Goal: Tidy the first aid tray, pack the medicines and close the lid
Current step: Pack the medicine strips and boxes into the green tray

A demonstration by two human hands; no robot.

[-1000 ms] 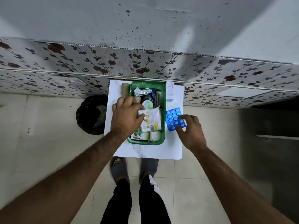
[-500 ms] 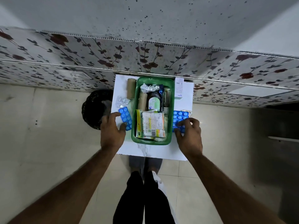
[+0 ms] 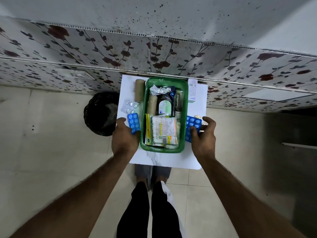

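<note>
A green first aid tray stands on a small white table. It holds a cotton bud packet, a dark bottle, a foil strip and a beige bandage roll. My left hand grips a blue blister strip left of the tray. To the tray's right, my right hand holds another blue blister strip. No lid is visible.
A second beige roll and a clear blister strip lie left of the tray. A white medicine box lies at the tray's far right. A black bin stands on the floor at the left. The patterned wall is behind.
My left hand left the tray and took the blue strip on the left side. My right hand closed on the blue strip at the right. The camera view shifted slightly.
</note>
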